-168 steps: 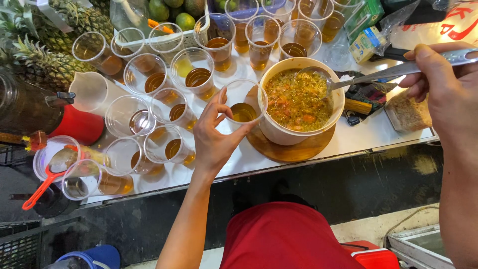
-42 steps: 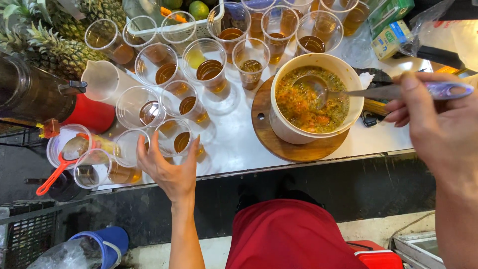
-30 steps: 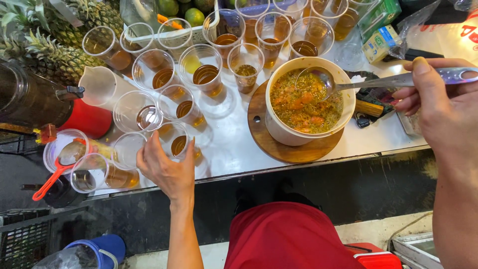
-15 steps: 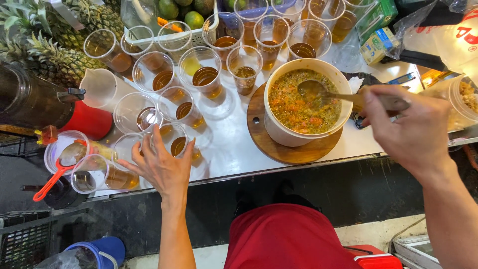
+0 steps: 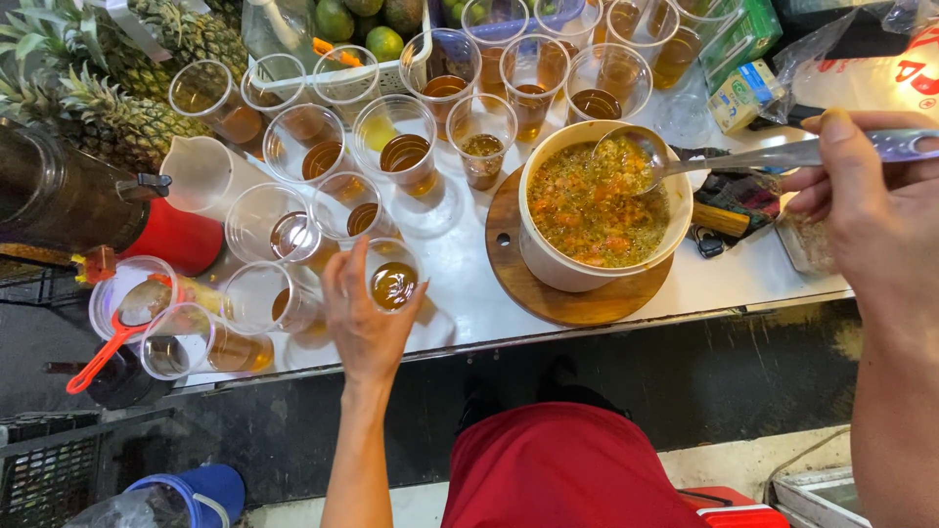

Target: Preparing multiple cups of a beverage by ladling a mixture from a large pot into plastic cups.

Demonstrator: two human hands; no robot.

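Some twenty clear plastic cups (image 5: 396, 284) cover the counter from the lower left to the top edge, though the far ones overlap too much for an exact count. At centre right stand one cream bowl (image 5: 548, 259) of orange mixture, one round wooden board (image 5: 509, 264) and one metal ladle (image 5: 743, 156). Upper left: about three pineapples (image 5: 93, 93), one white jug (image 5: 196, 176); lower left, one red-handled spoon (image 5: 103, 350).

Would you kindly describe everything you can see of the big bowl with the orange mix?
The bowl is cream-coloured, round and deep, seemingly ceramic or plastic. It stands upright on a round wooden board on the white counter, right of the plastic cups. It is nearly full of a chunky orange-green mix. A metal spoon, held by the right hand, rests over its far rim.
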